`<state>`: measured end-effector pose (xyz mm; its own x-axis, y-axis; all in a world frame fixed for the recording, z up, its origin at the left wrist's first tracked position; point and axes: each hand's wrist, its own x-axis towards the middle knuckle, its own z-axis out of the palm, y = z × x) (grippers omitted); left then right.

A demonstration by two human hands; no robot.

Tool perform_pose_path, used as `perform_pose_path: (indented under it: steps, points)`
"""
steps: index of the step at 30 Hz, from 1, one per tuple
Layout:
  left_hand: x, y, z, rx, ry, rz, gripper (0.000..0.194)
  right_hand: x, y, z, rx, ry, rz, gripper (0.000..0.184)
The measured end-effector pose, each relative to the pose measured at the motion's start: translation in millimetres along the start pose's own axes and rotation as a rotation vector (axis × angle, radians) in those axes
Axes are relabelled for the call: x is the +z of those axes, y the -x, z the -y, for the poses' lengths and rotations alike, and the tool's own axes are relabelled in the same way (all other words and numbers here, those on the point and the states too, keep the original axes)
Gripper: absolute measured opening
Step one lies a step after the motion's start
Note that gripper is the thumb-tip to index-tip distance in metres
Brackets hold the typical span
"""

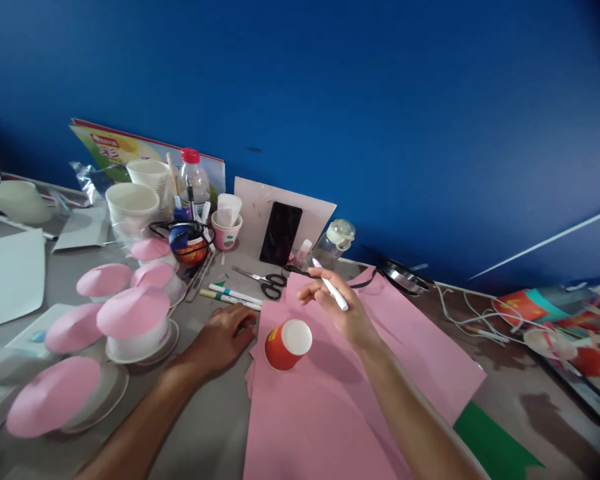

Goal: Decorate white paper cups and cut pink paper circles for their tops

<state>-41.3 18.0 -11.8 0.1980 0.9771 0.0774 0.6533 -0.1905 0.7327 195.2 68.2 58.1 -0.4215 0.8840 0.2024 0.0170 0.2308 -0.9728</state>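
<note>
My right hand [337, 308] is raised over a pink paper sheet [380, 373] and pinches a white marker pen [334, 292], tip pointing up and away. My left hand [226, 337] rests on the grey table at the sheet's left edge, fingers curled down beside two loose marker pens [233, 295]; what it holds, if anything, is hidden. A red paper cup [286, 344] stands upside down on the pink sheet between my hands, white bottom up.
Several pink-capped white cup models [133, 320] crowd the left. Scissors [265, 280], a black phone [280, 233] leaning on card, a bottle [194, 175], stacked white cups [133, 203] and a pen cup sit behind. Green paper [495, 443] and cables [475, 313] lie right.
</note>
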Motion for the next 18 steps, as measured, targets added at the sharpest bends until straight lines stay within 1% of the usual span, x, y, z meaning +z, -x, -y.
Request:
perform_pose_path:
  steps: [3,6,10,12,15,18]
  points:
    - [2.3,0.7,-5.2,0.016,-0.072,0.013,0.014,3.3,19.0,2.3,-0.072,0.164,0.008,0.047]
    - [4.0,1.2,-8.1,-0.002,-0.120,-0.002,0.016,8.9,34.7,-2.9,-0.152,0.361,0.005,0.061]
    - [6.0,1.5,-8.7,-0.011,-0.187,-0.010,0.014,20.2,48.0,-12.3,-0.299,0.583,0.025,0.079]
    - [6.5,1.7,-9.0,-0.003,-0.214,-0.002,0.013,25.4,51.8,-17.2,-0.341,0.672,0.029,0.089]
    - [6.7,2.6,-9.9,0.017,-0.247,0.014,0.011,29.7,54.6,-24.3,-0.326,0.771,0.044,0.095]
    - [6.6,3.7,-10.1,0.031,-0.256,0.025,0.011,30.0,54.8,-29.5,-0.281,0.806,0.062,0.092]
